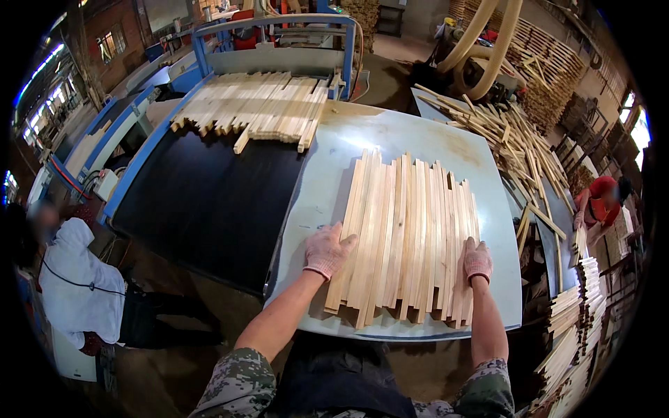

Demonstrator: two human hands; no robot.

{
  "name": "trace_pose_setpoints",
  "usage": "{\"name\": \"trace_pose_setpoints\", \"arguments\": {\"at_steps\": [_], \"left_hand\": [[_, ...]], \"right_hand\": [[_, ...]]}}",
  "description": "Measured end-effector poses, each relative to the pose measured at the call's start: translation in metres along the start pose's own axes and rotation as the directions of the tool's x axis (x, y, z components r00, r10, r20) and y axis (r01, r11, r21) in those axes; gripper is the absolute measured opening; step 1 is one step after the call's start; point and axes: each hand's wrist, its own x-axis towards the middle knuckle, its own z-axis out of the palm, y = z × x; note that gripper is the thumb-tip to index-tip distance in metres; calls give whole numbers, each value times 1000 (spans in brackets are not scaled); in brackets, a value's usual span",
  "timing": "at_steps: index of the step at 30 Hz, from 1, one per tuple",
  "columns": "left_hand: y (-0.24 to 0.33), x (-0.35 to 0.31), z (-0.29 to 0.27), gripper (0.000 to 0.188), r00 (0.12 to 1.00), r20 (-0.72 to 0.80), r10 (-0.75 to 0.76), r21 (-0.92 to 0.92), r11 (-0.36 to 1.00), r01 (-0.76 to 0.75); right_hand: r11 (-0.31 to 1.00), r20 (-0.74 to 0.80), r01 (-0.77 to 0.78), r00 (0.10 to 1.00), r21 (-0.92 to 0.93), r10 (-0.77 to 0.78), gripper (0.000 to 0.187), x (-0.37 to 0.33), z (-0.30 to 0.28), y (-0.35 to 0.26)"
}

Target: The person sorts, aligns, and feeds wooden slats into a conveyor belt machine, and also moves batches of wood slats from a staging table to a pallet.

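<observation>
A broad row of pale wooden strips (401, 237) lies side by side on a light grey sheet-topped table (306, 181), their ends uneven. My left hand (330, 249), in a pinkish knit glove, grips the row's left edge, its thumb by the outer strip. At the opposite edge my right hand (478, 259), gloved alike, holds the outermost strips from the right. The row sits between both hands. Parts of the fingers are hidden against the wood.
Left of the table runs a black conveyor belt (209, 202), with more strips (258, 104) under a blue machine frame (202, 56). Loose sticks (516, 139) are heaped to the right. One person in white (87, 279) stands left; another in red (601, 202) handles strips at right.
</observation>
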Motion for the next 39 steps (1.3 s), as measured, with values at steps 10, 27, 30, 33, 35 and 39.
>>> {"name": "trace_pose_setpoints", "arguments": {"at_steps": [10, 27, 30, 33, 35, 39], "left_hand": [[-3, 1, 4, 66, 999, -35, 9, 4, 1000, -8], [-1, -2, 3, 64, 1000, -27, -5, 1, 1000, 5], [-2, -3, 2, 65, 999, -33, -11, -12, 1000, 11], [1, -3, -3, 65, 999, 3, -33, -10, 999, 33], [0, -3, -2, 65, 1000, -8, -29, -16, 999, 29], [-4, -4, 0, 60, 996, -85, 5, -57, 998, -10]], "right_hand": [[1000, -15, 2, 1000, -2, -2, 74, 10, 6, 4], [1000, -23, -4, 1000, 10, 4, 73, 8, 5, 6], [1000, 3, -10, 1000, -12, 10, 72, 9, 4, 5], [1000, -11, -6, 1000, -8, 6, 72, 11, 8, 8], [1000, -18, 0, 1000, -10, 0, 73, 12, 9, 8], [1000, -41, 3, 999, 2, -3, 73, 8, 8, 5]]}}
